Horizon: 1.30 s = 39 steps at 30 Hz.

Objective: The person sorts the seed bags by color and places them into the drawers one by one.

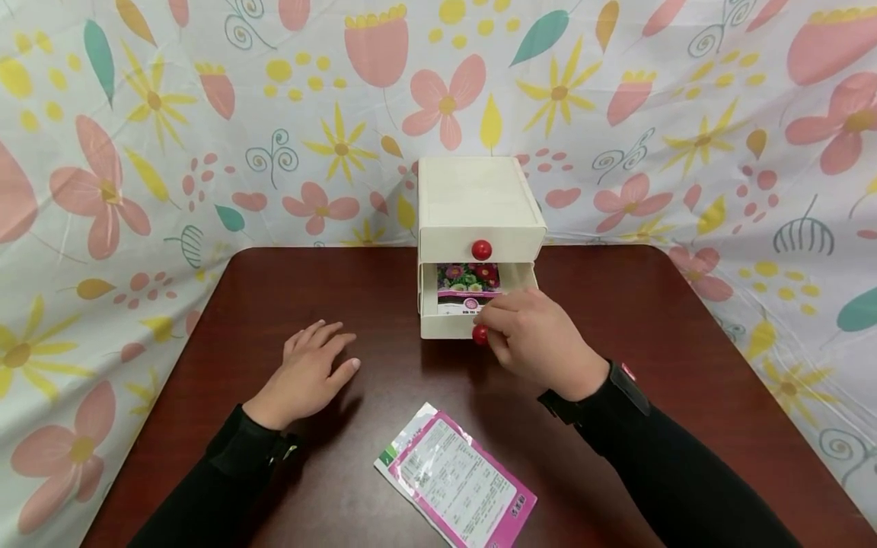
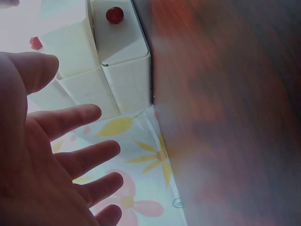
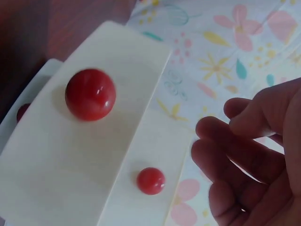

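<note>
A cream drawer cabinet (image 1: 479,190) with red knobs stands at the back of the table; its middle drawer (image 1: 438,327) is pulled out. Inside that drawer lies a packet (image 1: 466,285) printed with flowers. Close to the drawer's red knob (image 3: 90,94) is my right hand (image 1: 537,339), its fingers loosely bent; the right wrist view shows a gap between them and the knob. My left hand (image 1: 308,377) is spread over the table left of the cabinet, holding nothing. A pink and white packet (image 1: 459,479) lies nearer me, its printed label up.
The brown table (image 1: 274,297) has a flower-patterned cloth (image 1: 329,99) hanging behind and beside it. The top drawer (image 1: 445,245) and the bottom drawer (image 2: 120,37) are closed. The pulled-out drawer juts toward me.
</note>
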{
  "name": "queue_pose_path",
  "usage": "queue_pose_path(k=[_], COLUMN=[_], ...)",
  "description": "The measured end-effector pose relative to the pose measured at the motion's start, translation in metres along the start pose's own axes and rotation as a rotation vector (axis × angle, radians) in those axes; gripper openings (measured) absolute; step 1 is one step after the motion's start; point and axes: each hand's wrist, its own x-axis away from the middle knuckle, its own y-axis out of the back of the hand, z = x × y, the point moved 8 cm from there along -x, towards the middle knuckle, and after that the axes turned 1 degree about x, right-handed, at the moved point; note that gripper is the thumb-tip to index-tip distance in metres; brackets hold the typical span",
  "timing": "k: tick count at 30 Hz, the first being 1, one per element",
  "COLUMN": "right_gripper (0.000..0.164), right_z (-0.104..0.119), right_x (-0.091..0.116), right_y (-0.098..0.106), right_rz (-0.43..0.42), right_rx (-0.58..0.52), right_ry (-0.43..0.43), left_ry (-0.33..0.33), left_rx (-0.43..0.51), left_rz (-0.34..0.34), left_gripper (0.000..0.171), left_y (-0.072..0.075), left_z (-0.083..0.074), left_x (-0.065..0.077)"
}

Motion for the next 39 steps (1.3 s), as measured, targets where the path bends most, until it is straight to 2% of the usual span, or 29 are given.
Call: queue_pose_path(k=[8,15,21,26,28,31,34,39], right_gripper=[0.014,0.023,0.018,0.029,0.025,0.022,0.035,0.039], right_z=[0.015,0.017,0.017,0.019,0.019,0.021,0.026,0.032], right_x=[0.030,0.056,0.072,0.084,0.089,0.097,0.105,0.121], right_y=[-0.003,-0.017,-0.024,-0.027,-0.028,-0.031,-0.035,-0.048], right_rz=[0.087,0.167,0.210,0.251,0.273,0.329,0.410,0.566], right_rx=[-0.013,-0.077,-0.057,-0.061,-0.075,-0.098,-0.132,-0.183], right_ry=[0.028,-0.021,-0.052,-0.074,-0.093,-0.118,-0.132,-0.179], left_ry=[-0.014,-0.050,-0.083,-0.090,-0.092,-0.097,-0.112,-0.135], left_rx=[0.001,0.029,0.057,0.059,0.058,0.059,0.052,0.038], left_rz=[0.036,0.090,0.118,0.131,0.132,0.141,0.153,0.173], left_gripper=[0.052,0.060,0.066,0.069,0.070,0.072,0.074,0.077], left_y=[0.002,-0.003,-0.008,-0.007,-0.006,-0.006,-0.008,-0.013], left_z=[-0.008,-0.015,-0.016,-0.017,-0.018,-0.019,-0.021,-0.025], left_x=[0.003,0.010,0.013,0.016,0.017,0.020,0.024,0.030])
